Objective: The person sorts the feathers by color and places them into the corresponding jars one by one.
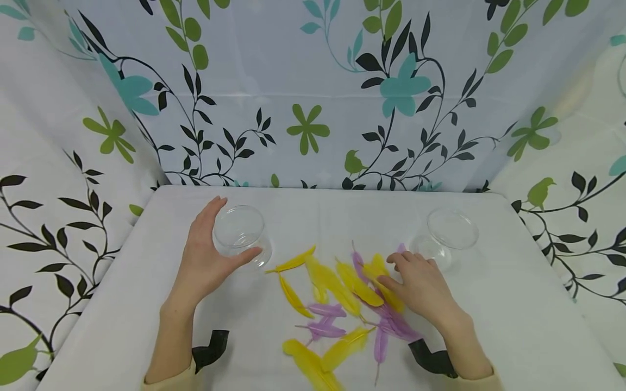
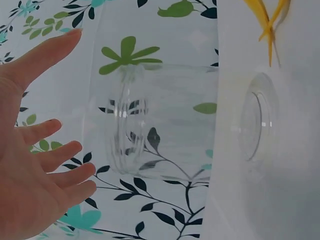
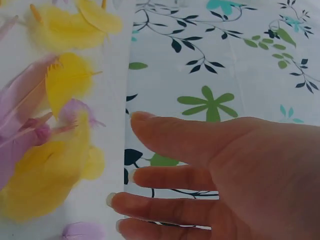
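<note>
Yellow and purple feathers (image 1: 339, 285) lay loose across the white table (image 1: 518, 309). Right hand (image 1: 423, 285) over their right side, fingers slack, holding nothing; right jar (image 1: 447, 239) just beyond. Left hand (image 1: 205, 258), empty, spread wide beside left jar (image 1: 243, 236). Leaf-print cloth (image 1: 274, 60) hung behind.

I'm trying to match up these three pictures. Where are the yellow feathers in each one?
Head: the yellow feathers are strewn over the table's middle and near part, among purple feathers.
Left wrist: only parts of yellow feathers show, at the top edge, right of centre.
Right wrist: yellow feathers lie down the left side.
Shared landmark: the leaf-patterned cloth beyond the white table, on the left in the left wrist view, right in the right.
</note>
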Available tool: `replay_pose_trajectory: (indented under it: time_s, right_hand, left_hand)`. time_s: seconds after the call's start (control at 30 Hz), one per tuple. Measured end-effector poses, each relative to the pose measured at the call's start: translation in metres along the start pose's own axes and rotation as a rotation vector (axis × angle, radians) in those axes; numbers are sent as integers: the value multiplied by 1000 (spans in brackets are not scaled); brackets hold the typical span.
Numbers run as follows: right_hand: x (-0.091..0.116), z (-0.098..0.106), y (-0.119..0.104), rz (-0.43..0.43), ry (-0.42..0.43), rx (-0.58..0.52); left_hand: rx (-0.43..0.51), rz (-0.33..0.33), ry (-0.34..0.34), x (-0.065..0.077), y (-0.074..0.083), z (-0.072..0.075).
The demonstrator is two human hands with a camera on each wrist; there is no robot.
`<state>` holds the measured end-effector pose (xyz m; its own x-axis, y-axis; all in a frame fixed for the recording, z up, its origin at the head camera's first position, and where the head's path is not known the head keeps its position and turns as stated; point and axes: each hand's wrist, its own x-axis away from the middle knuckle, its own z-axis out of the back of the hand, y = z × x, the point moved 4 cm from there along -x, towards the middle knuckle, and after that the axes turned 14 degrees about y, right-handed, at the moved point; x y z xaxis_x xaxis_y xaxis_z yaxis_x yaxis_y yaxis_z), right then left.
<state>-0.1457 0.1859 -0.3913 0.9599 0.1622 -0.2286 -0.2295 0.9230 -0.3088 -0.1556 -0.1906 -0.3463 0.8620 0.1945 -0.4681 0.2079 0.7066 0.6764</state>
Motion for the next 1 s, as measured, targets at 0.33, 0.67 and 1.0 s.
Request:
replay_pose_trajectory:
  time_s: [0.33,0.67,1.0]
  right_hand:
    - [2,-10,12,-56,-190,22]
    - [7,-16,15,-38,-235,3]
    - [3,-13,19,-10,-157,18]
  left_hand:
    - [-12,180,-144,-2,-39,-17]
    - [-50,175,-159,-2,-44,-22]
    - [-74,154,-252,0,-39,-19]
